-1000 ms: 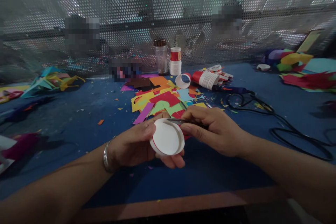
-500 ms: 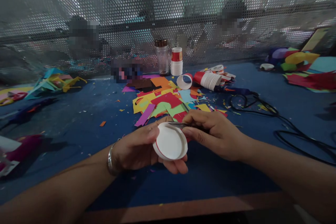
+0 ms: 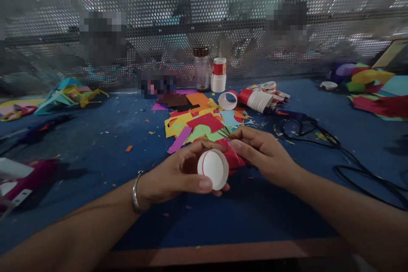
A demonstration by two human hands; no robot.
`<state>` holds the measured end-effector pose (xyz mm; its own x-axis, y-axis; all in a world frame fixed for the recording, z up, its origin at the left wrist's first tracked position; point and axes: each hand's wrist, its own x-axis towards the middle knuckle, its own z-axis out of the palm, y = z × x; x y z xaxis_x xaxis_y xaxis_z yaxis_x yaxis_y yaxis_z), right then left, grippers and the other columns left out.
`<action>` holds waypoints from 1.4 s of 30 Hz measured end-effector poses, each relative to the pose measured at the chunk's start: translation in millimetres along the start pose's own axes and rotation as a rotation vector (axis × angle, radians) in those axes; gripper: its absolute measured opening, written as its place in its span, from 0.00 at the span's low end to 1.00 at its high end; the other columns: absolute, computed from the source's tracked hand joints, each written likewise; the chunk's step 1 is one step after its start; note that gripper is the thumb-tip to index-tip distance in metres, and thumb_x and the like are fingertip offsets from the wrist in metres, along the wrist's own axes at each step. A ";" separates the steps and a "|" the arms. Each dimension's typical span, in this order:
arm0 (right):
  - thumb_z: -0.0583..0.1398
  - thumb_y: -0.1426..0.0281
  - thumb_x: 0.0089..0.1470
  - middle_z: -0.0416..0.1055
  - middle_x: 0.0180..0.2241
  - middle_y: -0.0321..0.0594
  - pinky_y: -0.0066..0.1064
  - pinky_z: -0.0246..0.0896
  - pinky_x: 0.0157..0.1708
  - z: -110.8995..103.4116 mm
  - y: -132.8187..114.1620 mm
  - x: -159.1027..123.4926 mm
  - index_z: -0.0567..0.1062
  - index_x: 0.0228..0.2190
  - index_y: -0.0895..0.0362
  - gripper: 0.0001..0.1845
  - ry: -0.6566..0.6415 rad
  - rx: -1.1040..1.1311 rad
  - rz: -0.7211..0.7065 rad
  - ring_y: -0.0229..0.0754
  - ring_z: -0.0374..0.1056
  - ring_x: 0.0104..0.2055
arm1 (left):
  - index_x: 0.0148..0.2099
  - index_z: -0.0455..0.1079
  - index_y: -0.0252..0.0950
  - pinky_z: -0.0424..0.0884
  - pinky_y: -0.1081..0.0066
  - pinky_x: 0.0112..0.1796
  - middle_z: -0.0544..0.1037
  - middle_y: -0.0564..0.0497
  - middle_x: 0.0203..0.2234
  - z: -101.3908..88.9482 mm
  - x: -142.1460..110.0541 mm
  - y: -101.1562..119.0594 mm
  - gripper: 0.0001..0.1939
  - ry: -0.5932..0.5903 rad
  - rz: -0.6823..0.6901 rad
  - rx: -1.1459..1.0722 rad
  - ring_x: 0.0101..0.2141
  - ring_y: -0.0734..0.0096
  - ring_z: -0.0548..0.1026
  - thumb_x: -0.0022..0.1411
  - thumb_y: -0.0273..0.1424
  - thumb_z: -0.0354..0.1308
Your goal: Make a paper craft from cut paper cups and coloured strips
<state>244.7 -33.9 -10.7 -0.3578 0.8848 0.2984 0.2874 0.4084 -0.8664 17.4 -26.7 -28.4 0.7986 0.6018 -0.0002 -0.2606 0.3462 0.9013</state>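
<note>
My left hand (image 3: 172,174) is closed round a white paper cup (image 3: 213,168). The cup's round bottom faces me, with a thin red stripe on its side. My right hand (image 3: 261,153) is curled against the cup's red far part (image 3: 235,158), thumb and fingers pinched together. The thin metal scissors it held a moment ago are hidden behind the cup and fingers. Both hands hover just above the blue table (image 3: 95,136), in front of a heap of coloured paper scraps (image 3: 197,123).
A stack of paper cups (image 3: 218,77) and a clear jar (image 3: 202,69) stand by the perforated metal screen (image 3: 159,29). Cut cups (image 3: 255,97) lie beyond the scraps. A black cable (image 3: 318,136) loops at right. More paper piles lie at left (image 3: 66,93) and right (image 3: 376,97).
The left hand has turned the cup so its side stripe shows and its bottom looks smaller. The metal blade seen at the cup's rim is out of sight. The view shifted slightly.
</note>
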 end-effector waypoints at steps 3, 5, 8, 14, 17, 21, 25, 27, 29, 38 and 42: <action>0.58 0.55 0.64 0.60 0.24 0.29 0.26 0.49 0.21 -0.4 -1.6 -1.0 0.70 0.30 0.56 0.18 -0.050 0.047 0.030 0.32 0.53 0.23 | 0.53 0.69 0.43 0.77 0.73 0.38 0.77 0.55 0.37 -3.2 2.3 -1.1 0.28 0.138 0.109 0.242 0.37 0.72 0.79 0.52 0.28 0.75; 0.58 0.53 0.64 0.61 0.25 0.30 0.26 0.50 0.22 0.4 -1.8 -1.9 0.71 0.31 0.57 0.20 -0.099 0.084 0.061 0.31 0.54 0.23 | 0.54 0.69 0.43 0.76 0.74 0.38 0.76 0.55 0.38 -5.2 4.1 -2.0 0.28 0.237 0.171 0.411 0.37 0.74 0.77 0.52 0.27 0.74; 0.58 0.50 0.63 0.59 0.24 0.28 0.26 0.46 0.20 2.0 -0.4 -2.5 0.70 0.32 0.57 0.22 -0.176 0.133 0.150 0.31 0.51 0.22 | 0.56 0.68 0.42 0.77 0.70 0.42 0.76 0.50 0.45 -7.5 5.4 -2.4 0.27 0.370 0.195 0.600 0.41 0.71 0.77 0.55 0.26 0.70; 0.57 0.46 0.62 0.56 0.22 0.28 0.27 0.44 0.21 2.7 1.6 -1.6 0.67 0.28 0.55 0.25 -0.245 0.116 0.258 0.32 0.49 0.22 | 0.58 0.68 0.43 0.77 0.62 0.50 0.70 0.47 0.54 -8.1 3.5 -4.5 0.26 0.415 0.314 0.649 0.49 0.65 0.76 0.58 0.29 0.69; 0.57 0.45 0.61 0.55 0.22 0.28 0.28 0.45 0.22 2.4 1.3 -1.6 0.67 0.28 0.55 0.26 -0.272 0.119 0.251 0.33 0.50 0.23 | 0.59 0.70 0.45 0.76 0.61 0.50 0.70 0.48 0.50 -7.4 2.7 -3.5 0.23 0.386 0.361 0.712 0.50 0.64 0.74 0.63 0.33 0.67; 0.56 0.44 0.62 0.53 0.21 0.27 0.28 0.43 0.22 2.4 0.9 -1.5 0.67 0.29 0.55 0.26 -0.294 0.116 0.254 0.33 0.48 0.23 | 0.58 0.71 0.46 0.73 0.59 0.54 0.72 0.48 0.49 -9.1 2.4 -1.2 0.20 0.376 0.437 0.901 0.52 0.62 0.71 0.65 0.33 0.64; 0.56 0.46 0.63 0.53 0.22 0.28 0.28 0.42 0.22 2.2 -0.5 -1.4 0.66 0.27 0.55 0.26 -0.276 0.111 0.231 0.33 0.47 0.23 | 0.61 0.68 0.46 0.73 0.59 0.55 0.69 0.47 0.55 -9.9 1.4 -2.6 0.24 0.370 0.441 0.866 0.54 0.61 0.70 0.64 0.31 0.64; 0.56 0.44 0.62 0.53 0.22 0.28 0.28 0.43 0.22 1.7 -1.3 -1.6 0.66 0.27 0.55 0.27 -0.283 0.096 0.234 0.33 0.48 0.23 | 0.60 0.67 0.45 0.73 0.60 0.55 0.68 0.46 0.56 -8.8 0.7 -2.5 0.24 0.382 0.419 0.841 0.55 0.61 0.70 0.64 0.30 0.64; 0.56 0.43 0.62 0.54 0.21 0.28 0.28 0.43 0.21 1.1 -1.5 -2.1 0.67 0.28 0.55 0.28 -0.298 0.080 0.249 0.33 0.49 0.23 | 0.59 0.67 0.43 0.73 0.60 0.55 0.69 0.45 0.55 -7.6 0.3 -1.1 0.23 0.388 0.417 0.878 0.54 0.60 0.71 0.64 0.29 0.64; 0.55 0.46 0.64 0.56 0.21 0.29 0.26 0.46 0.21 -0.4 -0.8 -2.6 0.69 0.28 0.55 0.26 -0.297 0.034 0.223 0.33 0.51 0.22 | 0.59 0.69 0.45 0.67 0.55 0.59 0.73 0.46 0.52 -7.3 -0.7 4.0 0.25 0.379 0.472 1.055 0.54 0.58 0.71 0.60 0.25 0.62; 0.56 0.47 0.64 0.56 0.21 0.29 0.26 0.47 0.22 -0.3 -5.1 -2.7 0.68 0.28 0.55 0.25 -0.306 0.044 0.212 0.33 0.51 0.23 | 0.58 0.70 0.47 0.67 0.56 0.59 0.73 0.48 0.52 -6.6 -1.8 3.0 0.24 0.377 0.489 1.018 0.55 0.59 0.71 0.61 0.26 0.64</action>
<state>244.5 -38.3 -7.0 -0.5454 0.8380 -0.0171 0.3474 0.2074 -0.9145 11.6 -22.0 -28.5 0.4798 0.7440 0.4650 0.1933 -0.6066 0.7711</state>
